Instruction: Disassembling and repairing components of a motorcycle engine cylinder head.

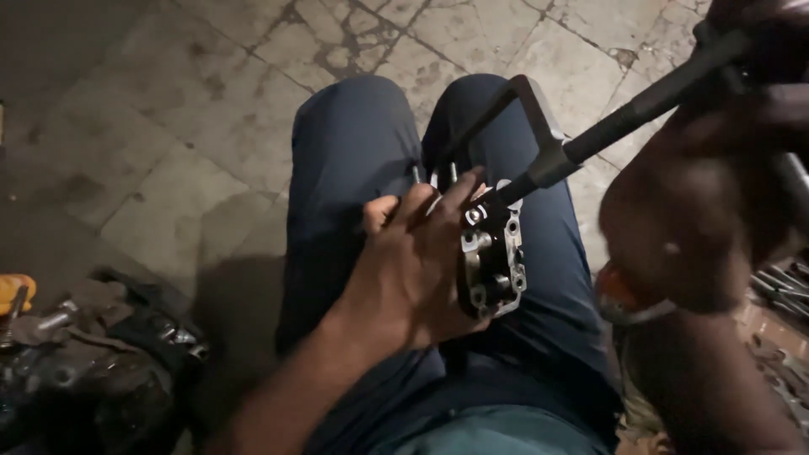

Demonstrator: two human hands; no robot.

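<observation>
My left hand (417, 261) grips a small metal engine part (493, 257), a grey and black casting with bolt holes, and steadies it on my lap over dark blue trousers (354, 168). My right hand (742, 76), close to the camera at the upper right and blurred, is closed on the handle of a long black socket wrench (624, 118). The wrench tip sits on a bolt at the top of the part. A black angled bar (527, 97) rises behind the part.
The stone floor (168, 101) is cracked and stained. A heap of greasy rags, bolts and tools (93, 345) lies at the lower left, with an orange object (17, 286) at the left edge. More metal tools (779, 286) lie at the right.
</observation>
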